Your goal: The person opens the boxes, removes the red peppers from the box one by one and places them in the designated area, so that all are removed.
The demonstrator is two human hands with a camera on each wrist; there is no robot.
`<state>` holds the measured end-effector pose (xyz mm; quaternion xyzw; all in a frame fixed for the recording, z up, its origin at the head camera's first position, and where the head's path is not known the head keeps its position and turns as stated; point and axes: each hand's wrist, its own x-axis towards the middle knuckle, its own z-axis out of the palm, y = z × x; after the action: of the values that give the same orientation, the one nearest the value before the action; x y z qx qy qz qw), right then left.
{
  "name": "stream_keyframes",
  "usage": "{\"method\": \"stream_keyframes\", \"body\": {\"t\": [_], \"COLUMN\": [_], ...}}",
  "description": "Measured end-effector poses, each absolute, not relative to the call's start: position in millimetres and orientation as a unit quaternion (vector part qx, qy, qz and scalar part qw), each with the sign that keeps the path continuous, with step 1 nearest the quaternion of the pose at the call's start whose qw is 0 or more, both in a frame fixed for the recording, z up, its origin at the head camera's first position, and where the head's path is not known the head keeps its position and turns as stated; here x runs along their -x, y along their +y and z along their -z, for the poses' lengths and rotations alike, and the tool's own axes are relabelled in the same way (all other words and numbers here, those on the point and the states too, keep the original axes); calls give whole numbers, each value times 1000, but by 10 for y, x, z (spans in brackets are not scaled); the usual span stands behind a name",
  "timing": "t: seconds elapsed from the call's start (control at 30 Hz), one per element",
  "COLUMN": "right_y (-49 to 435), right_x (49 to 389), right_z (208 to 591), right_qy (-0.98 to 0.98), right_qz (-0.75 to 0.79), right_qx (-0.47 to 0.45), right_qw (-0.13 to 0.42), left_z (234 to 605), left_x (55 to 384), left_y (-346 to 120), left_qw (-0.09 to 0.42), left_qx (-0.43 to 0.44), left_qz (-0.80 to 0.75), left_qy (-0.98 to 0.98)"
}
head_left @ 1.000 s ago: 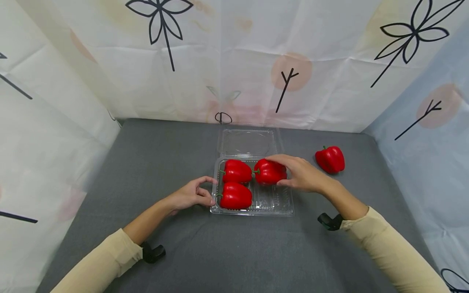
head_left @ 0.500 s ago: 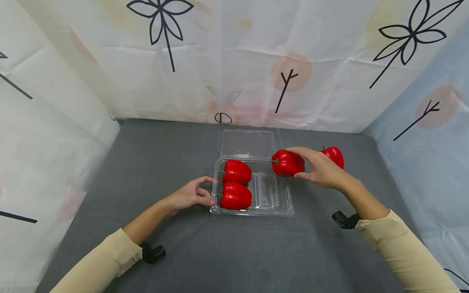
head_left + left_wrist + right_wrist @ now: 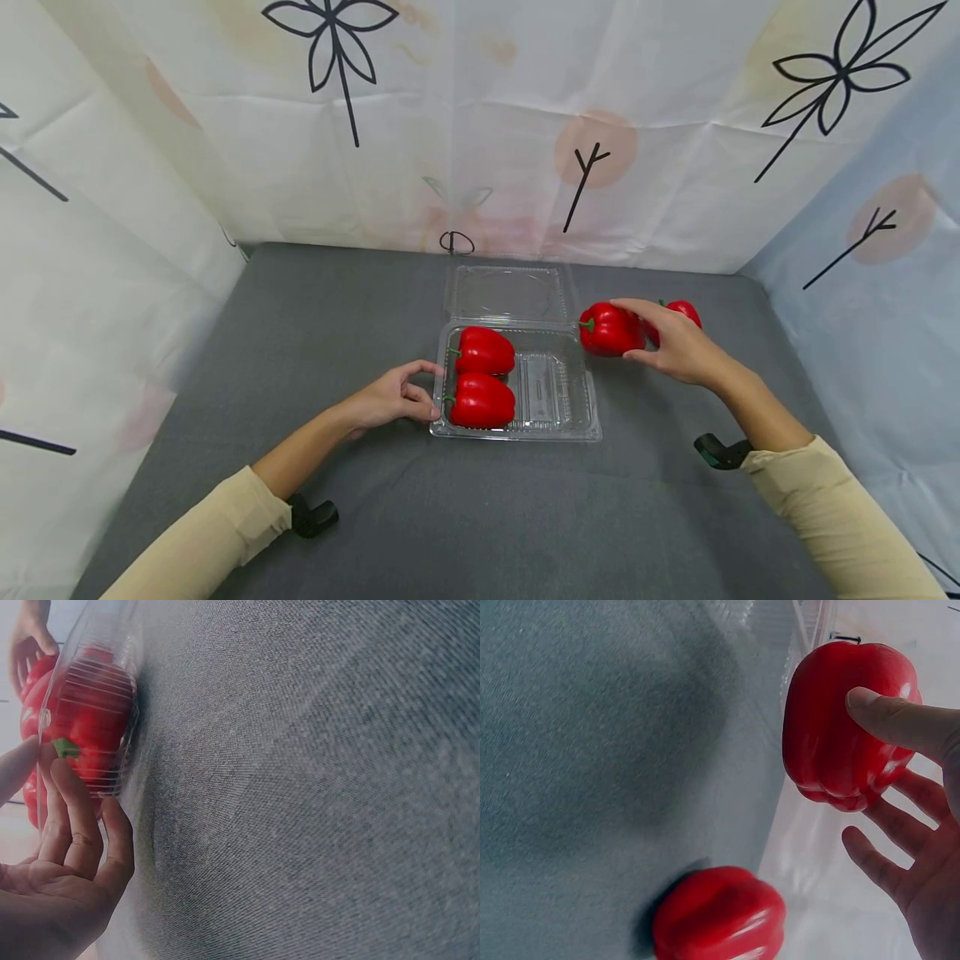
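In the head view, my right hand [image 3: 675, 343] grips a red bell pepper [image 3: 606, 332] above the table, just right of a clear plastic clamshell container [image 3: 543, 392]. The right wrist view shows my thumb across the side of this held pepper [image 3: 821, 727], with fingers on its far side. Two more red bell peppers, a rear one [image 3: 486, 350] and a front one [image 3: 483, 402], lie side by side in the container's left half, stems to the left. My left hand [image 3: 386, 398] pinches the container's left rim; in the left wrist view thumb and fingertips meet at that rim [image 3: 43, 720].
Partly hidden behind my right hand, another red bell pepper [image 3: 684, 312] rests on the grey table [image 3: 495, 525]. The container's clear lid [image 3: 510, 293] lies folded back toward the patterned cloth wall [image 3: 510, 125].
My right hand has lifted the bell pepper out of the container's rear right part and carried it rightward, toward the pepper on the table. The left hand has stayed at the rim.
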<state>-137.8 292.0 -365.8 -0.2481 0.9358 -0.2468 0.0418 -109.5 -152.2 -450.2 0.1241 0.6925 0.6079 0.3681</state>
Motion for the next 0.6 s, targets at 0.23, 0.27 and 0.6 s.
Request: {"method": "stream_keyframes", "body": {"t": [0.23, 0.27, 0.6], "right_y": [3017, 3029, 3087], "right_x": [1397, 1398, 1413], "right_z": [3778, 3806, 4060], "right_qy": [941, 942, 946], "right_qz": [241, 238, 222], "right_qx": [234, 232, 231], "right_qw": [50, 51, 39], "left_z": [4507, 4508, 4512], "left_x": [1094, 1096, 1096], "left_y": [-1520, -1523, -1531], "left_qw": [369, 369, 369], "left_qx": [-124, -124, -127], "left_qz": [-607, -607, -607], "left_qy": [693, 693, 692]}}
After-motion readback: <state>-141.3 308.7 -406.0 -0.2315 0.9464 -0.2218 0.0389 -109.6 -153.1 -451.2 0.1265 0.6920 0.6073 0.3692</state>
